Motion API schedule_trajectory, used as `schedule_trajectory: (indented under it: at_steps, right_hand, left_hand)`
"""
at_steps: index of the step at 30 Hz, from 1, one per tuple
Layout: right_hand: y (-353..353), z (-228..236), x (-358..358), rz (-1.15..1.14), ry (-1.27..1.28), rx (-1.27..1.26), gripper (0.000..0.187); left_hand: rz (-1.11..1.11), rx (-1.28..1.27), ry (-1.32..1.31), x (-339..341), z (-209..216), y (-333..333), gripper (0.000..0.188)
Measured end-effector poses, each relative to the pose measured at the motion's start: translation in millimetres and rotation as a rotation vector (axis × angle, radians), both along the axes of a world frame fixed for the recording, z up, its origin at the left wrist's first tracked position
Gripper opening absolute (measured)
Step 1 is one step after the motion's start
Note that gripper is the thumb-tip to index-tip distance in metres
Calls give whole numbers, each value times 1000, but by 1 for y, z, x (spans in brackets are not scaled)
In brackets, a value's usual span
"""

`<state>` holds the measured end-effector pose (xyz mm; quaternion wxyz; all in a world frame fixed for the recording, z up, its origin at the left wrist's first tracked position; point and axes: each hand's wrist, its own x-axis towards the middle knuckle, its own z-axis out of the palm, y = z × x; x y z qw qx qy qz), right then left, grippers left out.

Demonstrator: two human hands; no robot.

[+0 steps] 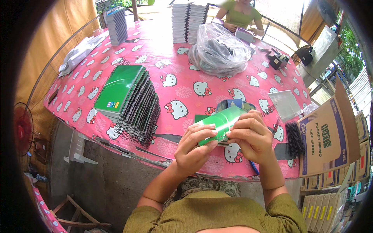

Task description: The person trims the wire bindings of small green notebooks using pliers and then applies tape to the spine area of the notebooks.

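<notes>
Both my hands hold a glossy green notebook cover (224,121) over the near edge of the table. My left hand (195,148) is closed on its lower left end. The fingers of my right hand (253,134) pinch its right side and lower edge. Whether pages lie behind the cover is hard to see. Partly hidden beneath it on the table is another green piece (199,117). To the left rises a tall, leaning stack of green spiral notebooks (121,87) with black coils. A bundle of black spiral coils (295,139) lies right of my right hand.
A pink patterned cloth (171,128) covers the table. Farther back are a clear plastic bag (219,50) of dark items and stacks of notebooks (189,23). Across sits a co-worker (243,15) handling a booklet. An open cardboard box (328,136) and a blue pen (254,167) are at right.
</notes>
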<state>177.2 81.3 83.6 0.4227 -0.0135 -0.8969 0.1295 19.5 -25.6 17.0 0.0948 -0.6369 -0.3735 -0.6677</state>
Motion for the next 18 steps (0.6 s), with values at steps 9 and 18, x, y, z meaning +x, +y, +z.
schedule_trajectory:
  at_steps: [9,18]
  right_hand:
    - [-1,3,1,40,-22,-24,18]
    - [-6,2,0,-28,-16,-45,18]
  left_hand:
    - [-30,-24,-16,0,-4,-2,17]
    - [-53,-7,21,0,-1,-2,19]
